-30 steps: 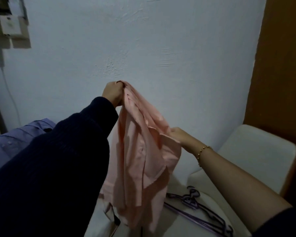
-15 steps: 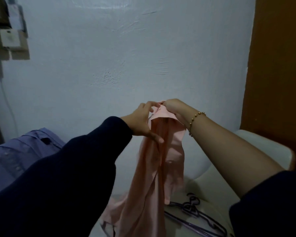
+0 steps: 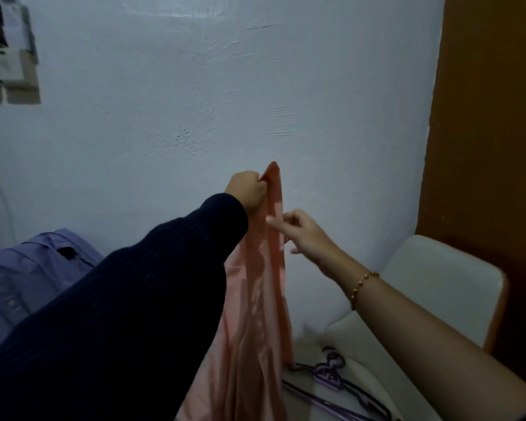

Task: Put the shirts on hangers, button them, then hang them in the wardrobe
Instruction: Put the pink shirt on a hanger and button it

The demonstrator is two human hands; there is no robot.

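Fingers of our left hand (image 3: pixel 246 192) clamp the top of the pink shirt (image 3: pixel 255 299), which hangs toward six o'clock. Our right hand (image 3: pixel 304 235) touches its three-o'clock edge; whether those fingers pinch, we cannot tell.

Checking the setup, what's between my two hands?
The pink shirt hangs between them in the head view; left hand grips its top, right hand pinches its edge.

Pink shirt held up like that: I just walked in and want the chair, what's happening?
A person is holding the pink shirt up: the left hand grips its top, the right hand pinches its edge below. It is not on a hanger yet; the purple hangers lie on the white chair beneath. A lilac shirt lies at the left.
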